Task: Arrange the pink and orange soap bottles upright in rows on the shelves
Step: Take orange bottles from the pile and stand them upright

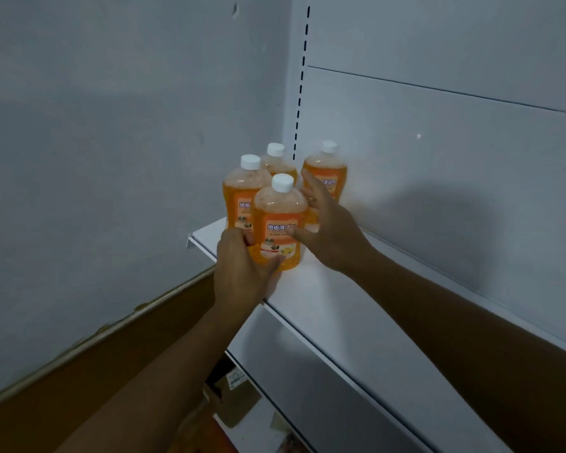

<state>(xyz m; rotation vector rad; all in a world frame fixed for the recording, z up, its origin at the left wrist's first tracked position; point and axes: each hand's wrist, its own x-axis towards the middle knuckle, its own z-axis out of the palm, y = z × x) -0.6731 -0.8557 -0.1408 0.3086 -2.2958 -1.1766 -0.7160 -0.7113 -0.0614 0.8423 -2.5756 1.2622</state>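
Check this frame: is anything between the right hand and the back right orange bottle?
Nothing visible. The right hand is open, its fingers already against the back right bottle, thumb near the front bottle. The left hand grips the front bottle's base.

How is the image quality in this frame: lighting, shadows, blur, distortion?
Head view: dim, bluish light; the orange bottles are soft, labels only partly legible; a broad shadow falls on the back panel right of them; the shelf edge runs tilted, wide-angle lens; no glare.

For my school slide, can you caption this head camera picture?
Two hands steady the front orange bottle on a white shelf.
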